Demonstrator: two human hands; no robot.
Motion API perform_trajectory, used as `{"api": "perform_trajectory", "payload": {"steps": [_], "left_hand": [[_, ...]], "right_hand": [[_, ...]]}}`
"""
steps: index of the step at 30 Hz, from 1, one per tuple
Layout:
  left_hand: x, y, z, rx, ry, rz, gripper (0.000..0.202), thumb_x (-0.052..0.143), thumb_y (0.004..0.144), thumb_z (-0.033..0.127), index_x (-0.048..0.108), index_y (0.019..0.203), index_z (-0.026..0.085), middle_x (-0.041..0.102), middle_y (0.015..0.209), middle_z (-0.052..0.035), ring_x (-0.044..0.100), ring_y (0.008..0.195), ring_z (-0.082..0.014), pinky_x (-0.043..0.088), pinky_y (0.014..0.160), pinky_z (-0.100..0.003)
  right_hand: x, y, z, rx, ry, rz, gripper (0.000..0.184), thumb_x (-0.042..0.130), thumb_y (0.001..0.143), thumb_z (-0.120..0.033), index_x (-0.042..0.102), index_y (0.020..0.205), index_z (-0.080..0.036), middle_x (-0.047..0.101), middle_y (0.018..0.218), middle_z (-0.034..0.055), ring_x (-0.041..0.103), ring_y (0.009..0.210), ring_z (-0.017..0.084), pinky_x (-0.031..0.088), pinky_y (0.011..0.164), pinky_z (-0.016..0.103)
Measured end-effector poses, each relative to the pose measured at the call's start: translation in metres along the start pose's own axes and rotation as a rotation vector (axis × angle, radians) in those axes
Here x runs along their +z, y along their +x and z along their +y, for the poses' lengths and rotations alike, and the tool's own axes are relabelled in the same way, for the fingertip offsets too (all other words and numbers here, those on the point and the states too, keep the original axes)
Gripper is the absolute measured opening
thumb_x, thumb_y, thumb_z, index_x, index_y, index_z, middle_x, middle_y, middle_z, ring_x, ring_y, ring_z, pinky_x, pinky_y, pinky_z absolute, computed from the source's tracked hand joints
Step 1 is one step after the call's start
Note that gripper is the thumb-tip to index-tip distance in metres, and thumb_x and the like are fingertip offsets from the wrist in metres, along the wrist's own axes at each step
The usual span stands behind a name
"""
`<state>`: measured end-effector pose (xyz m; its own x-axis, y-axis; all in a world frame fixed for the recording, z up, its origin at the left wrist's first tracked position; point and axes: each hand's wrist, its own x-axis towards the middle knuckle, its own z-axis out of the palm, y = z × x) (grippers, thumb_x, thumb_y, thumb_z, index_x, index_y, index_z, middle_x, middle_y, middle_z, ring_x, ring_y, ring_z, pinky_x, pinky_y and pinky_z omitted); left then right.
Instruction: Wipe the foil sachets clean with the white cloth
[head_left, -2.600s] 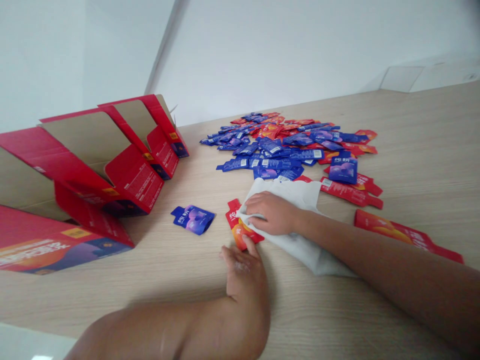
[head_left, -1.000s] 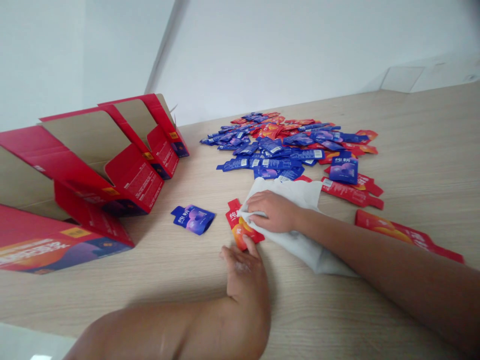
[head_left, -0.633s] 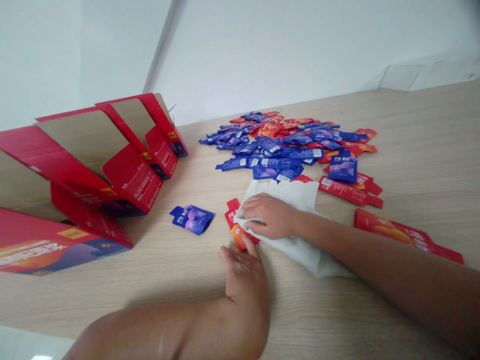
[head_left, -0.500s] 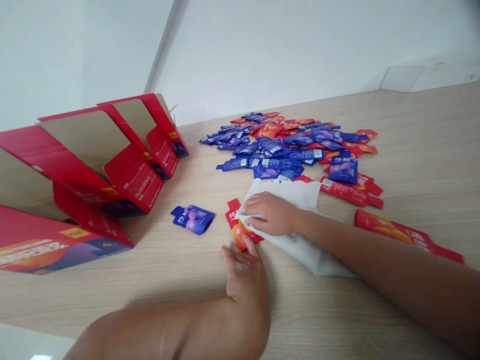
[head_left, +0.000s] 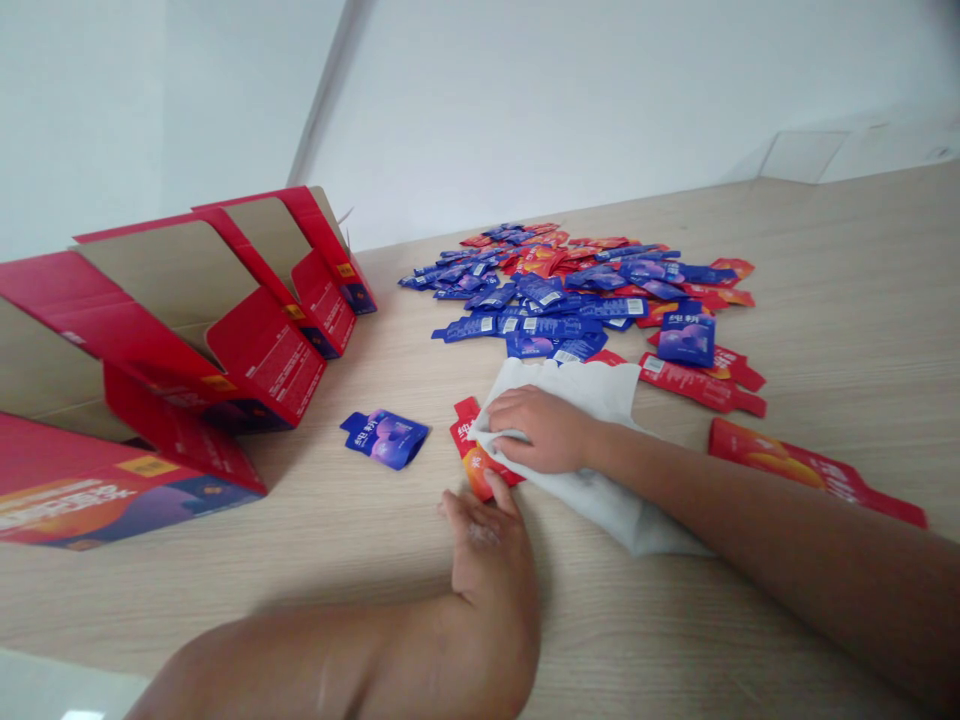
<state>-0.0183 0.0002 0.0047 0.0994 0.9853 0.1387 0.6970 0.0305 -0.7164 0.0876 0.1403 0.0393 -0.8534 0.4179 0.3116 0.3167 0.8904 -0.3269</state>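
Note:
My right hand (head_left: 540, 430) presses a white cloth (head_left: 581, 390) down over the upper part of a red pouch with an orange print (head_left: 472, 452). The cloth bunches under my palm and trails toward my forearm. My left hand (head_left: 487, 540) sits just below, its fingertips at the pouch's lower end. A lone blue pouch (head_left: 384, 439) lies flat to the left of the red one, apart from both hands.
A large heap of blue and red pouches (head_left: 547, 295) lies beyond my hands on the light wooden table (head_left: 840, 300). A long red pouch (head_left: 787, 467) lies at the right. Several open red cardboard cartons (head_left: 255, 350) stand at the left.
My right hand and the cloth have shifted slightly over the red pouch, covering a little more of it. My left hand and the other items stay in place.

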Motion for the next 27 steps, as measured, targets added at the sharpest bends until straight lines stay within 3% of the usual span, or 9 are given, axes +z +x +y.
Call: {"api": "perform_trajectory", "payload": {"steps": [5, 13, 22, 27], "left_hand": [[-0.001, -0.001, 0.000, 0.012, -0.047, -0.032, 0.049, 0.030, 0.085, 0.003, 0.056, 0.126, 0.006, 0.074, 0.087, -0.0171, 0.070, 0.084, -0.0214, 0.049, 0.093, -0.043], [-0.004, 0.000, -0.002, 0.008, -0.088, -0.047, 0.049, 0.029, 0.085, 0.003, 0.055, 0.126, 0.003, 0.074, 0.085, -0.0177, 0.070, 0.083, -0.0211, 0.048, 0.095, -0.042], [0.000, 0.000, 0.001, 0.008, -0.042, -0.016, 0.048, 0.031, 0.084, 0.003, 0.057, 0.125, 0.005, 0.074, 0.088, -0.0196, 0.071, 0.084, -0.0227, 0.049, 0.093, -0.043], [-0.003, 0.001, -0.001, 0.006, -0.050, -0.026, 0.049, 0.030, 0.084, 0.002, 0.057, 0.125, 0.005, 0.074, 0.084, -0.0182, 0.071, 0.082, -0.0214, 0.049, 0.094, -0.042]], "right_hand": [[-0.001, -0.001, 0.005, 0.042, -0.038, -0.009, 0.017, 0.051, 0.087, -0.025, 0.064, 0.082, -0.015, 0.066, 0.092, 0.0083, 0.058, 0.090, 0.020, 0.039, 0.085, 0.035], [-0.002, 0.000, -0.006, -0.072, -0.013, -0.018, 0.014, 0.052, 0.086, -0.024, 0.063, 0.084, -0.015, 0.067, 0.093, 0.0081, 0.058, 0.094, 0.021, 0.039, 0.086, 0.035], [0.000, -0.001, 0.005, 0.016, -0.023, 0.001, 0.017, 0.051, 0.087, -0.024, 0.064, 0.082, -0.015, 0.067, 0.091, 0.0082, 0.058, 0.089, 0.021, 0.040, 0.084, 0.034], [-0.002, -0.001, -0.003, -0.061, 0.000, -0.007, 0.014, 0.052, 0.085, -0.024, 0.064, 0.084, -0.015, 0.067, 0.093, 0.0085, 0.058, 0.093, 0.021, 0.039, 0.085, 0.035]]}}
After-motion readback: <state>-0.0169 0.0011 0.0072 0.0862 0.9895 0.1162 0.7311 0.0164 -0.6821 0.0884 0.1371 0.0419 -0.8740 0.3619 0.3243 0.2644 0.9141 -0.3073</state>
